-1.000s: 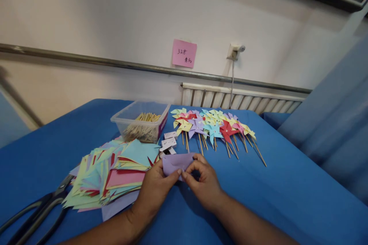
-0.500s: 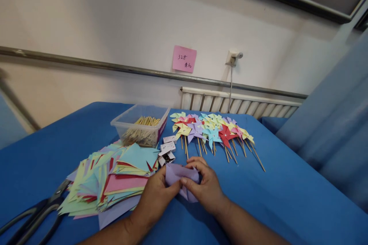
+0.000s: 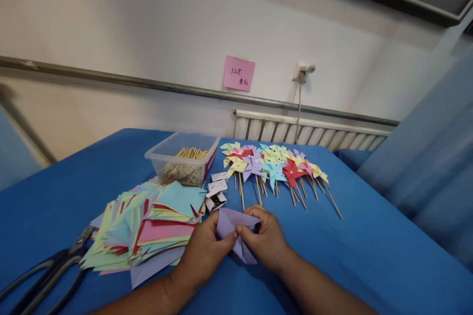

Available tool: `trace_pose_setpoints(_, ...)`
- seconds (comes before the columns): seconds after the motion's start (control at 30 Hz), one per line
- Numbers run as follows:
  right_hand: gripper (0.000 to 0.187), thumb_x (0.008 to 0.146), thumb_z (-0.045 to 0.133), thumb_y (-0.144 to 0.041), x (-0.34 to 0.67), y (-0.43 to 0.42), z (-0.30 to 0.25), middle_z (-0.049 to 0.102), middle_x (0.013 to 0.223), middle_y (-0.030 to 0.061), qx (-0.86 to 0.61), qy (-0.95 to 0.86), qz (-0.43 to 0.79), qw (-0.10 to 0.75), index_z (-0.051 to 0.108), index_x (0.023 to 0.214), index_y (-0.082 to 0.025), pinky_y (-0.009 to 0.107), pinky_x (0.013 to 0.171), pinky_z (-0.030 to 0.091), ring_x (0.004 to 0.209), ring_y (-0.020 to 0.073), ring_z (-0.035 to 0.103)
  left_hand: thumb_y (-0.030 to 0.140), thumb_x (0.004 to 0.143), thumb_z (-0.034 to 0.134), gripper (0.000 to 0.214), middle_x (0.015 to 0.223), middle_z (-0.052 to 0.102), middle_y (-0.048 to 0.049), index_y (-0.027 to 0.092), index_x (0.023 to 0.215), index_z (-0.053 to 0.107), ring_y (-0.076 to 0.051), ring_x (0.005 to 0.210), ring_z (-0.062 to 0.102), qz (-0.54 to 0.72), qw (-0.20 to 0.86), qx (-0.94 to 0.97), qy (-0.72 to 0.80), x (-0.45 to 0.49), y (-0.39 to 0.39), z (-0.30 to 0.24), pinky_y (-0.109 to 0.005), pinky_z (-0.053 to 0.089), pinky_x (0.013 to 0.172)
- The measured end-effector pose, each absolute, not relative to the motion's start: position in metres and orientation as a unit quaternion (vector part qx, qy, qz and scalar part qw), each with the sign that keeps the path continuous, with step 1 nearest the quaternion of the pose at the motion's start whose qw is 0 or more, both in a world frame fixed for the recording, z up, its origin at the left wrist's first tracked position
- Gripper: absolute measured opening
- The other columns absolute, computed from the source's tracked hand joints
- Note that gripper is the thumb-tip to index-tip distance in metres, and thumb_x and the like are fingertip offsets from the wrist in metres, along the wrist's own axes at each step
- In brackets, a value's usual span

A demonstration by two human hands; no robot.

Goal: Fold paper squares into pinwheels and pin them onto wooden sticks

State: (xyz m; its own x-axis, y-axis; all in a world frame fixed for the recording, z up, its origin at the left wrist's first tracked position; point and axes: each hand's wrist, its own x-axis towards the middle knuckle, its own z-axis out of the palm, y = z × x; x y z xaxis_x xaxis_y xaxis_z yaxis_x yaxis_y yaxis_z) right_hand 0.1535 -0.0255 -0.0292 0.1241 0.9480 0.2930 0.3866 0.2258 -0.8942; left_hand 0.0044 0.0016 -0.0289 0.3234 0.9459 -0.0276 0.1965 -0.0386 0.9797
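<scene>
My left hand [image 3: 202, 252] and my right hand [image 3: 266, 241] meet at the near middle of the blue table [image 3: 369, 246]. Both pinch a purple paper square [image 3: 233, 227] whose flaps are bent inward; one purple point hangs below my fingers. Left of my hands lies a loose pile of cut coloured paper squares [image 3: 148, 221]. Beyond my hands rests a row of finished paper pinwheels on sticks [image 3: 273, 167].
A clear plastic tub of wooden sticks [image 3: 184, 158] stands at the back left. Small white boxes of pins [image 3: 216, 192] sit beside it. Large black scissors [image 3: 48, 270] lie at the near left edge. A radiator and wall rail run behind the table.
The flat purple sheet held up between my fingers has been folded inward into a bent shape, and my hands have dropped slightly toward the table.
</scene>
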Motion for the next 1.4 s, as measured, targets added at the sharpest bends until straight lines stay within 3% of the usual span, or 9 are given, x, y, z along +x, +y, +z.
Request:
trace_pose_setpoints(0.17, 0.002, 0.069, 0.062, -0.017, 0.150, -0.027, -0.031, 0.058, 0.069, -0.0003, -0.556, -0.562, 0.298, 0.535, 0.063, 0.067, -0.017, 0.023, 0.060, 0.042, 0.064, 0.0139, 0.054, 0.025, 0.066, 0.072, 0.032, 0.085, 0.071, -0.0047, 0.015, 0.095, 0.063, -0.022, 0.079, 0.064, 0.391, 0.594, 0.564, 0.420, 0.007, 0.006, -0.025, -0.031, 0.050, 0.071)
trace_pose_setpoints(0.3, 0.017, 0.070, 0.067, -0.028, 0.147, -0.024, -0.034, 0.063, 0.065, 0.0014, -0.515, -0.416, 0.455, 0.596, 0.066, 0.078, -0.013, 0.026, 0.057, 0.045, 0.059, 0.0153, 0.057, 0.023, 0.065, 0.075, 0.045, 0.093, 0.071, -0.0077, 0.016, 0.107, 0.061, -0.023, 0.084, 0.065, 0.390, 0.703, 0.465, 0.372, 0.010, 0.004, -0.019, -0.032, 0.050, 0.075)
trace_pose_setpoints(0.4, 0.032, 0.071, 0.070, -0.032, 0.146, -0.022, -0.035, 0.071, 0.079, 0.0084, -0.429, -0.328, 0.543, 0.643, 0.068, 0.093, -0.009, 0.032, 0.068, 0.050, 0.068, 0.0193, 0.063, 0.024, 0.072, 0.071, 0.032, 0.094, 0.071, -0.0101, 0.014, 0.102, 0.065, -0.020, 0.080, 0.064, 0.374, 0.756, 0.413, 0.344, 0.010, -0.003, -0.015, -0.030, 0.049, 0.071)
trace_pose_setpoints(0.57, 0.038, 0.072, 0.073, -0.034, 0.147, -0.021, -0.037, 0.073, 0.089, 0.0119, -0.382, -0.279, 0.542, 0.695, 0.068, 0.100, -0.009, 0.036, 0.076, 0.050, 0.075, 0.0222, 0.066, 0.020, 0.078, 0.065, 0.014, 0.094, 0.070, -0.0067, 0.018, 0.091, 0.069, -0.019, 0.090, 0.063, 0.361, 0.822, 0.312, 0.311, 0.008, -0.011, -0.019, -0.029, 0.047, 0.078)
trace_pose_setpoints(0.67, 0.038, 0.072, 0.072, -0.035, 0.149, -0.021, -0.037, 0.072, 0.093, 0.0123, -0.413, -0.272, 0.514, 0.700, 0.069, 0.099, -0.009, 0.036, 0.078, 0.050, 0.080, 0.0230, 0.066, 0.022, 0.077, 0.065, 0.018, 0.097, 0.070, -0.0075, 0.018, 0.095, 0.069, -0.021, 0.097, 0.061, 0.330, 0.856, 0.273, 0.289, 0.008, -0.011, -0.021, -0.031, 0.045, 0.083)
trace_pose_setpoints(0.87, 0.033, 0.071, 0.073, -0.035, 0.141, -0.024, -0.039, 0.072, 0.081, 0.0083, -0.435, -0.311, 0.497, 0.684, 0.070, 0.092, -0.010, 0.033, 0.072, 0.051, 0.072, 0.0200, 0.064, 0.024, 0.070, 0.073, 0.016, 0.084, 0.071, -0.0054, 0.016, 0.084, 0.071, -0.017, 0.081, 0.061, 0.377, 0.797, 0.331, 0.337, 0.016, -0.009, -0.015, -0.027, 0.045, 0.077)
trace_pose_setpoints(1.03, 0.033, 0.070, 0.075, -0.032, 0.133, -0.027, -0.039, 0.073, 0.087, 0.0103, -0.402, -0.301, 0.543, 0.673, 0.070, 0.094, -0.010, 0.033, 0.071, 0.051, 0.072, 0.0202, 0.066, 0.024, 0.059, 0.080, 0.019, 0.059, 0.066, -0.0008, 0.015, 0.074, 0.071, -0.011, 0.053, 0.053, 0.395, 0.760, 0.340, 0.388, 0.020, -0.010, -0.016, -0.022, 0.039, 0.055)
trace_pose_setpoints(1.4, 0.033, 0.072, 0.073, -0.029, 0.132, -0.029, -0.036, 0.072, 0.086, 0.0103, -0.327, -0.296, 0.606, 0.662, 0.068, 0.098, -0.010, 0.034, 0.075, 0.051, 0.074, 0.0206, 0.066, 0.028, 0.058, 0.081, 0.028, 0.070, 0.072, -0.0055, 0.014, 0.081, 0.073, -0.015, 0.062, 0.060, 0.398, 0.768, 0.324, 0.383, 0.019, -0.015, -0.005, -0.025, 0.045, 0.063)
